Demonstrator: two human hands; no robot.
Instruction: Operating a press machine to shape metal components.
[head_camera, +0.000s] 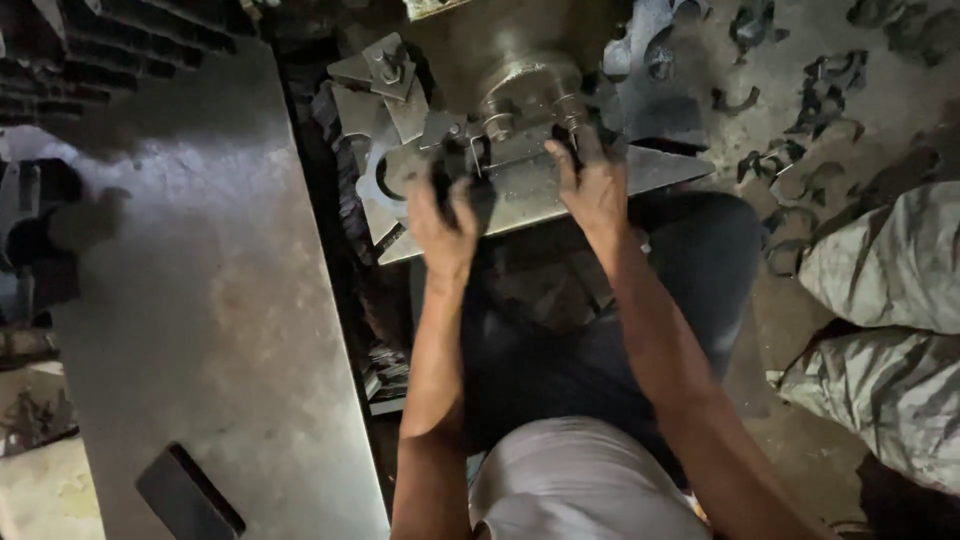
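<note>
Inspector A: Overall exposure is low. The head view is dim, with the strongest light falling from above on the grey worktop (215, 300), which shows a pale, washed sheen across its middle.

Inspector B: Confirmed. Top corners sink to near black. Shadow also pools under the metal plate (540, 190) and over the dark lap below it.

Inspector A: Focus?

Inspector B: Soft throughout. The left hand (445, 215) and right hand (592, 185) lack crisp edges; fingertips merge into dark metal. Grain and smearing show in the sacks (885, 330) at right.

Inspector A: Edges?

Inspector B: Mild wide-angle bending: the worktop's long side leans inward.
</note>
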